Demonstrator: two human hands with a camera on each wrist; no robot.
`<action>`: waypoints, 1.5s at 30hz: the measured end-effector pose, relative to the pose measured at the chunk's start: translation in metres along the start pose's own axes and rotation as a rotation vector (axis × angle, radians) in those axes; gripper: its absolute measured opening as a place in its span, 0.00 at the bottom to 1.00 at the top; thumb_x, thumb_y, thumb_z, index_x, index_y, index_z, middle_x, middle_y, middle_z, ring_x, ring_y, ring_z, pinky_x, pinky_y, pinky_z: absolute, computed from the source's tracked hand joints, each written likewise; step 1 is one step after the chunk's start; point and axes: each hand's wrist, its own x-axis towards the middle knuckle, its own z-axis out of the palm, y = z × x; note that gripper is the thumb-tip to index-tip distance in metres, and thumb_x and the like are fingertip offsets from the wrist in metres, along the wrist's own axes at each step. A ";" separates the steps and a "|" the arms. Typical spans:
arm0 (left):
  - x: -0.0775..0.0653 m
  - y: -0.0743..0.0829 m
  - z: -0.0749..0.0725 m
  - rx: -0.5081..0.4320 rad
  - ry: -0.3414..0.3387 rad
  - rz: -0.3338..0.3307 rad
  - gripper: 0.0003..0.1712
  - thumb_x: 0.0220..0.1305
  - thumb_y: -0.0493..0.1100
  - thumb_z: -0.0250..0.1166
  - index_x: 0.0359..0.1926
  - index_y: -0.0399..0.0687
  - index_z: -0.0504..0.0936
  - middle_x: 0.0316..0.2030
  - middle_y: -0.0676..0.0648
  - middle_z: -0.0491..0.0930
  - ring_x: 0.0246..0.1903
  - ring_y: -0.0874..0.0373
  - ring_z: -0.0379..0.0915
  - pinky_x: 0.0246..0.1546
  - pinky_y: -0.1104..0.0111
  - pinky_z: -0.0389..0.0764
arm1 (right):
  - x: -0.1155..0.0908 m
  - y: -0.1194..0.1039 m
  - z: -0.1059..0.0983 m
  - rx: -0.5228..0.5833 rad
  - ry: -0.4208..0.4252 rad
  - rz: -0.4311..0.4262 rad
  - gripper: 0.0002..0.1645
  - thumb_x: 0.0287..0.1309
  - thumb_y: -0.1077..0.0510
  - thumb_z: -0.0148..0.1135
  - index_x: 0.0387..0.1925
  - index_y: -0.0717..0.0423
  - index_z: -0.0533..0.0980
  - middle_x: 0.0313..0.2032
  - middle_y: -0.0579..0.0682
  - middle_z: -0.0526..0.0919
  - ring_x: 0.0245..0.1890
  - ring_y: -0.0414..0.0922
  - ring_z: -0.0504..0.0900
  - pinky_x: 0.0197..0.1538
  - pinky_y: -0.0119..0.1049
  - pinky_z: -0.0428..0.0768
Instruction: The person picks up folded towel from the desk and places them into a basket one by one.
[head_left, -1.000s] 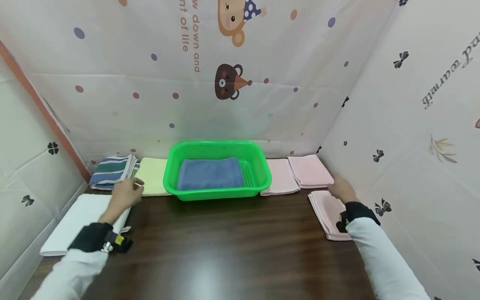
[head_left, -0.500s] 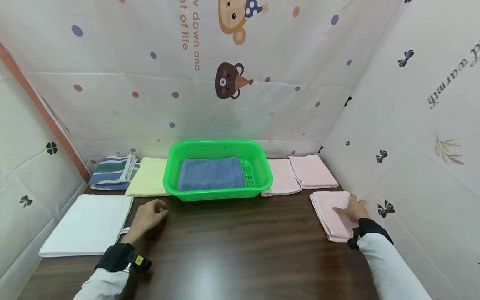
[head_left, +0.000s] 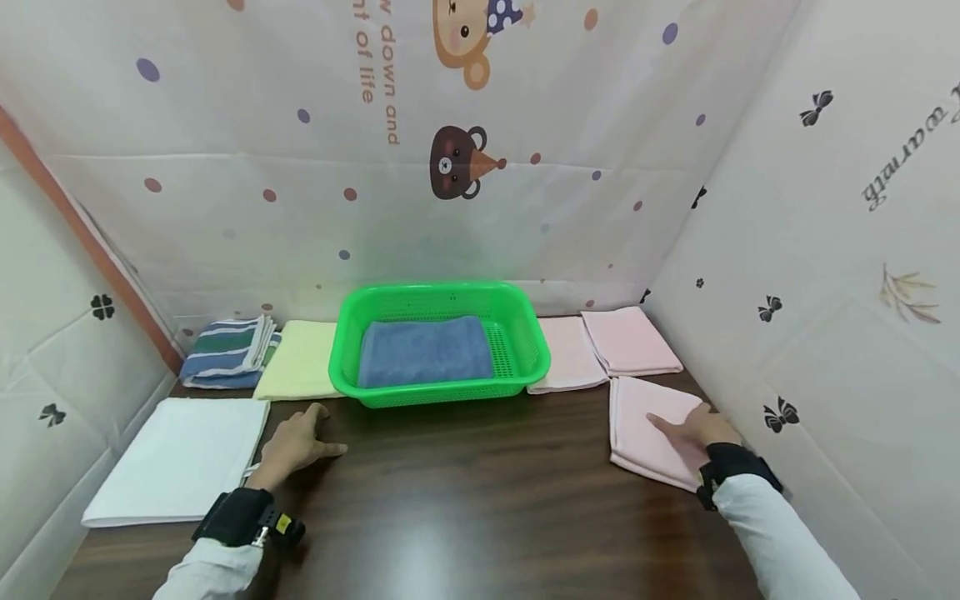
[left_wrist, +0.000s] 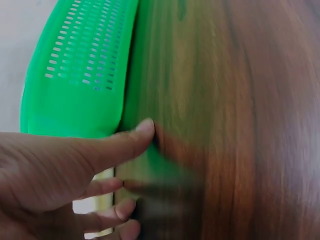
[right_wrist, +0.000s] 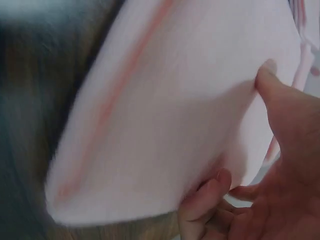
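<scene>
At the right of the head view, my right hand (head_left: 701, 429) grips a folded pink towel (head_left: 648, 417) by its right edge. The right wrist view has the thumb lying over the pink towel (right_wrist: 165, 110) and the other fingers bent at its edge. My left hand (head_left: 296, 446) is over the dark table, thumb and fingers spread, holding nothing. It is between a folded white towel (head_left: 180, 462) and the green basket (head_left: 431, 396), which has a folded blue towel (head_left: 425, 352) inside. In the left wrist view, the thumb overlaps the basket's corner (left_wrist: 80, 112).
Two more folded pink towels, the nearer one (head_left: 570, 354) and the farther one (head_left: 630, 342), lie right of the basket. Left of it are a yellow towel (head_left: 300, 360) and a striped towel (head_left: 228, 354). Printed cloth walls (head_left: 750, 333) border the wooden table (head_left: 450, 500).
My right hand has come down onto the near pink towel and gripped it; the towel has turned slightly and shifted left. My left hand has moved right, off the white towel, and spread its fingers.
</scene>
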 end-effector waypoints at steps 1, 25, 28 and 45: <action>0.000 0.000 0.000 0.005 -0.003 0.002 0.41 0.55 0.55 0.78 0.60 0.35 0.72 0.51 0.29 0.77 0.50 0.31 0.77 0.39 0.45 0.82 | -0.003 -0.003 0.002 0.010 -0.010 0.008 0.81 0.56 0.16 0.50 0.67 0.89 0.39 0.60 0.93 0.53 0.59 0.82 0.64 0.62 0.69 0.71; -0.007 0.006 0.005 0.043 0.008 -0.006 0.40 0.59 0.55 0.76 0.63 0.38 0.72 0.54 0.30 0.78 0.55 0.28 0.75 0.49 0.27 0.73 | -0.066 -0.107 0.064 0.058 0.008 -0.109 0.75 0.59 0.21 0.56 0.74 0.79 0.40 0.59 0.83 0.56 0.43 0.66 0.75 0.39 0.50 0.80; -0.007 0.005 0.004 0.045 0.017 0.003 0.39 0.59 0.55 0.76 0.63 0.38 0.72 0.52 0.31 0.78 0.54 0.27 0.75 0.48 0.25 0.71 | -0.072 -0.121 0.071 0.042 0.028 -0.134 0.74 0.58 0.22 0.57 0.75 0.79 0.42 0.60 0.82 0.58 0.42 0.65 0.76 0.41 0.51 0.79; -0.009 0.006 0.005 0.075 0.011 -0.029 0.39 0.63 0.55 0.73 0.66 0.39 0.70 0.57 0.26 0.75 0.57 0.24 0.71 0.49 0.21 0.67 | -0.101 -0.207 0.111 0.024 0.127 -0.343 0.71 0.58 0.25 0.63 0.75 0.77 0.48 0.63 0.80 0.63 0.49 0.68 0.82 0.51 0.58 0.84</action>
